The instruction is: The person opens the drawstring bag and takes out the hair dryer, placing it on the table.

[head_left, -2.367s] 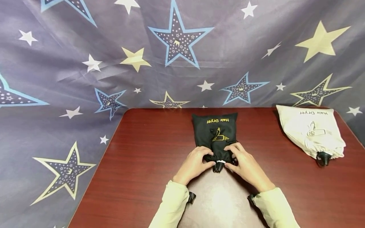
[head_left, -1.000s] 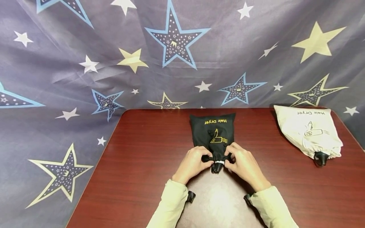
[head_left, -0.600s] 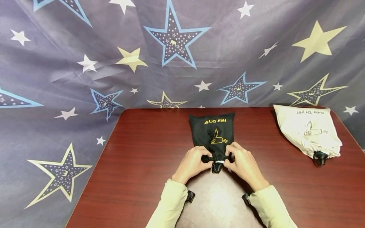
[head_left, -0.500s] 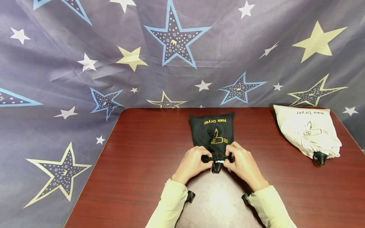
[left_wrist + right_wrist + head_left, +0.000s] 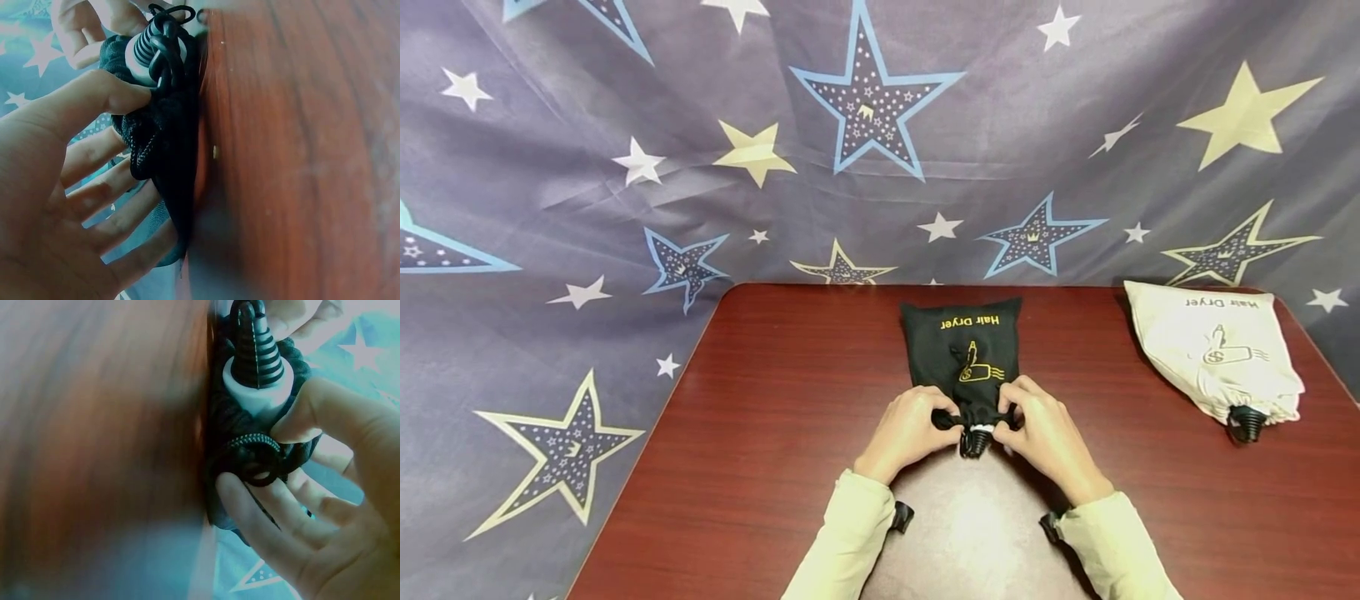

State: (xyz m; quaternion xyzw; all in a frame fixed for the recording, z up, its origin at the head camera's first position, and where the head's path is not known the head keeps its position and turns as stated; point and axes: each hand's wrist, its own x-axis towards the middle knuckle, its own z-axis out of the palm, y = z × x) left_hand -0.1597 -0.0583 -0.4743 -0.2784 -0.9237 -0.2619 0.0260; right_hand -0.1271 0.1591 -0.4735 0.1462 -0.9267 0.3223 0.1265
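A black drawstring pouch with yellow "Hair Dryer" lettering lies on the table in the head view. From its gathered mouth pokes a white handle end with a black ribbed cord sleeve. My left hand pinches the left side of the mouth between thumb and fingers. On the other side, my right hand pinches the mouth cloth. Looped cord sits by the sleeve in the left wrist view. The pouch's contents are hidden.
At the right of the reddish-brown table lies a white "Hair Dryer" pouch, a black ribbed sleeve sticking out of its mouth. A grey star-printed curtain hangs behind the table's far edge.
The pouch's mouth looks bunched more tightly around the handle end than 2.4 seconds ago. My right fingers have shifted slightly outward. The white pouch has stayed put.
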